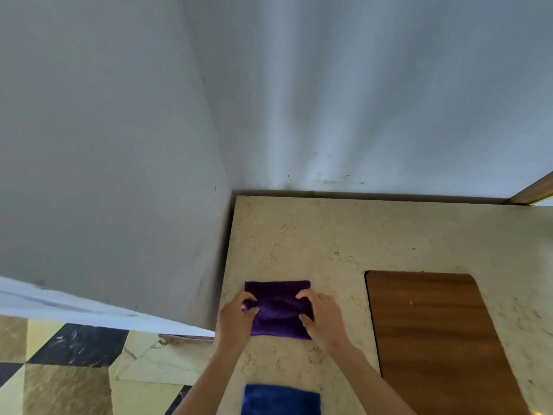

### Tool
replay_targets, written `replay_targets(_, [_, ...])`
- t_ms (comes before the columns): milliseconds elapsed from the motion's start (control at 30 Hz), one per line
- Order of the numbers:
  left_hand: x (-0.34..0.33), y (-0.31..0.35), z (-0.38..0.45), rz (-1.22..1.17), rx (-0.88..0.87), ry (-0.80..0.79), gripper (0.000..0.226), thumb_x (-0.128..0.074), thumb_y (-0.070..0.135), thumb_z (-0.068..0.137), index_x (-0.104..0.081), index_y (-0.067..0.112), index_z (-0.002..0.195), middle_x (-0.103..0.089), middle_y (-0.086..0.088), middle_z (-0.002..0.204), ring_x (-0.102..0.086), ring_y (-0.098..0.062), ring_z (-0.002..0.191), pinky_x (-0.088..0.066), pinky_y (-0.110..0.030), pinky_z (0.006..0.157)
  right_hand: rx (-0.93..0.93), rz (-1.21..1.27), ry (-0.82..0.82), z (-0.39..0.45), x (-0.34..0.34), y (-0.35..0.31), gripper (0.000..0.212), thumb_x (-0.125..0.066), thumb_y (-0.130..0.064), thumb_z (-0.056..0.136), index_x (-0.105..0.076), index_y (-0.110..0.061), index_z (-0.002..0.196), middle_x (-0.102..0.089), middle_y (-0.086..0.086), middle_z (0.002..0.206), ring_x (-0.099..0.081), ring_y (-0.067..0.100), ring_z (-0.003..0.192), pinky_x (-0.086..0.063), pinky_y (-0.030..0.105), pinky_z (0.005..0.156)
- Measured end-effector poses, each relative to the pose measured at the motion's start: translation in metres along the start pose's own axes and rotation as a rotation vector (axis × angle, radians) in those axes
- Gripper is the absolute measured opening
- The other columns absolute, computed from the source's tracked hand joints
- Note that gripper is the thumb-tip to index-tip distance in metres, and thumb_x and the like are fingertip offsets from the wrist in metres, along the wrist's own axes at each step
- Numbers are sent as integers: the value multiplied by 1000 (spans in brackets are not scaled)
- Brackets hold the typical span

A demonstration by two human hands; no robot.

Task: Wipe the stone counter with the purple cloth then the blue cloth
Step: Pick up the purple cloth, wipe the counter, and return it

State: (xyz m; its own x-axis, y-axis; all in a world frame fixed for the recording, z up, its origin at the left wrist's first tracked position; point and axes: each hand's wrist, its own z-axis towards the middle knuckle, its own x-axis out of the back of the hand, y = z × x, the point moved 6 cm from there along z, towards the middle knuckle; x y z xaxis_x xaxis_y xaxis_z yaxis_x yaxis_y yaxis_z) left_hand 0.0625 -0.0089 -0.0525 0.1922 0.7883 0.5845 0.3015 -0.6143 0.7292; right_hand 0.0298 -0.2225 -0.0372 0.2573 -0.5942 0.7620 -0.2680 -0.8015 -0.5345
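Head cam: both hands, left hand [236, 317] & right hand [321, 314], gripping purple cloth [278, 310] on counter [329, 235].

1. The beige speckled stone counter [329, 235] lay bare across the middle of the frame, from the folded purple cloth [278, 310] up to the grey back wall [389, 100]; that stretch gave open passage.
2. The grey side wall [104, 175] at left closed off the counter's left edge.
3. A flat brown wooden board with rounded corners [434, 339] filled the lower right of the counter, leaving a bare strip between it and the purple cloth.
4. A folded blue cloth [281, 399] lay at the bottom centre, apart from the purple one, with bare stone between.
5. The left hand [236, 319] and right hand [323, 316] pressed on the purple cloth's two sides.
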Motion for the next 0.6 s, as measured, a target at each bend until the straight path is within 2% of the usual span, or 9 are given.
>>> replay_targets(67, [3, 2, 0, -81, 34, -2, 36, -74, 13, 86, -60, 47, 82, -67, 20, 90, -65, -6, 86, -51, -21, 74, 12, 140, -9, 1, 3, 1, 37, -65, -9, 91, -59, -29, 122, -59, -12, 95, -53, 4, 82, -42, 22, 81])
replay_targets(100, [6, 2, -1, -119, 52, -8, 33, -75, 12, 85, -64, 43, 83, -69, 17, 92, -66, -8, 88, -55, -26, 79, 12, 215, -12, 1, 7, 1, 36, -63, -5, 92, -61, -27, 121, -59, -16, 95, -52, -2, 79, -40, 19, 81])
replay_targets(167, [14, 6, -4, -176, 67, -13, 26, -76, 8, 83, -71, 34, 85, -73, 9, 94, -68, -11, 92, -57, -33, 86, 7, 331, -26, -1, 16, 3, 37, -59, -1, 93, -63, -26, 120, -60, -22, 104, -55, -7, 87, -40, 13, 82])
replay_targets(233, [25, 12, -10, -224, 56, 1, 26, -76, 5, 82, -75, 31, 86, -76, 5, 93, -70, -12, 92, -57, -30, 83, -4, 395, -52, -8, 27, 2, 38, -59, -2, 95, -65, -28, 123, -64, -18, 115, -60, -4, 102, -46, 10, 86])
replay_targets(333, [44, 30, -27, -290, 20, 8, 32, -75, 3, 84, -75, 35, 83, -78, 10, 84, -72, -6, 86, -56, -17, 70, 1, 452, -36, -24, 50, -5, 39, -62, -3, 94, -67, -25, 126, -69, -7, 123, -63, 11, 116, -53, 33, 103])
replay_targets(400, [58, 47, -43, -364, -13, 12, 36, -72, 0, 85, -77, 35, 83, -79, 17, 84, -72, -1, 85, -58, -14, 65, 10, 489, -2, -41, 68, -14, 40, -63, -3, 94, -68, -33, 120, -70, -9, 121, -64, 9, 114, -54, 37, 103])
replay_targets(500, [81, 76, -74, -434, -84, 27, 42, -70, -3, 85, -80, 38, 82, -80, 13, 84, -73, -2, 81, -59, -16, 63, 65, 529, 84, -76, 103, -36, 51, -63, 0, 94, -65, -51, 101, -71, -23, 107, -66, -5, 104, -57, 22, 92])
replay_targets(600, [104, 107, -111, -481, -179, 55, 47, -69, -1, 85, -79, 44, 79, -80, 11, 83, -73, -3, 78, -59, -19, 62, 126, 579, 175, -121, 137, -57, 47, -61, 1, 95, -69, -45, 101, -75, -19, 102, -68, -4, 99, -57, 13, 79])
